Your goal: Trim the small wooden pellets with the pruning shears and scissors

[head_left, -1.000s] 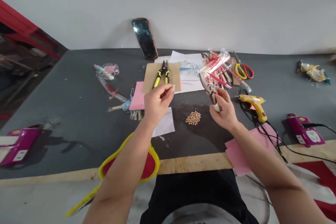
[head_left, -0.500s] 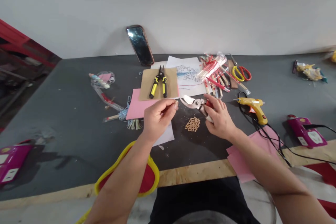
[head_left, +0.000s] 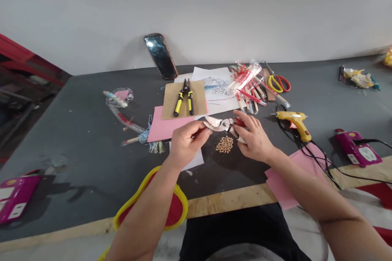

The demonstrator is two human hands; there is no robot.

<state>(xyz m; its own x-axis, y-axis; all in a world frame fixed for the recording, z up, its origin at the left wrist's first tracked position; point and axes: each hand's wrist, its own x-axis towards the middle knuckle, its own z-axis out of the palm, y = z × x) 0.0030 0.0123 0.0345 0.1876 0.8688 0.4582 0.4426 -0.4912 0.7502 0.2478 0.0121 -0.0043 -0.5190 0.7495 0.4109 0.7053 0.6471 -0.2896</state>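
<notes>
My right hand (head_left: 255,138) is wrapped around the handles of a pair of pruning shears (head_left: 219,124), whose curved blades point left. The blades stand apart, with their tips right at the fingertips of my left hand (head_left: 188,140). Thumb and finger of that hand are pinched together; what is between them is too small or hidden to make out. Below the shears, a small heap of short tan pieces (head_left: 224,144) lies on the dark grey tabletop.
Yellow-and-black snips (head_left: 184,98) lie on brown card (head_left: 199,89) above pink paper (head_left: 159,124). Wrapped sticks (head_left: 248,83), scissors (head_left: 279,83) and a yellow glue gun (head_left: 295,122) lie to the right. A phone (head_left: 161,56) leans on the wall. Purple power boxes (head_left: 358,149) sit at both sides.
My left hand has come up against the shears' blade tips, where a small gap was before. The shears have shifted slightly left and down. The head view has moved a little.
</notes>
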